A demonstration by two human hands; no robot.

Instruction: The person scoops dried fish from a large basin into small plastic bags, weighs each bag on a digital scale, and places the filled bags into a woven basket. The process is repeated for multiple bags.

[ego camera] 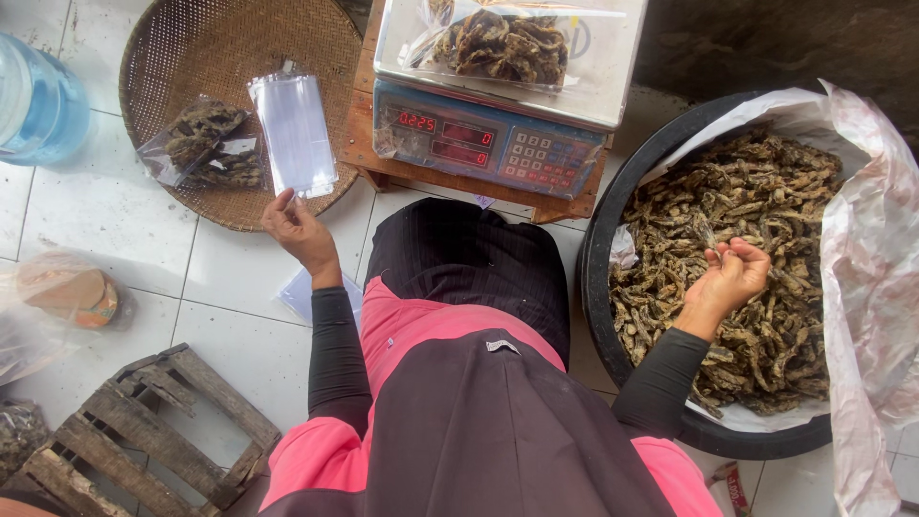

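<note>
My left hand (299, 230) reaches toward the woven basket (182, 38), its fingertips touching the lower edge of a stack of empty clear plastic bags (293, 134). My right hand (732, 278) hovers over the black tub (598, 287) of dried fish (756, 211) and pinches a piece of it between fingers and thumb. A digital scale (488, 134) straight ahead carries an open clear bag of dried fish (503, 43) on its pan.
A filled, sealed bag of dried fish (203, 144) lies in the basket. A blue water jug (38, 101) stands far left. A small wooden pallet (144, 431) lies lower left, next to bagged items (67, 292). The tub's plastic liner (876, 268) drapes right.
</note>
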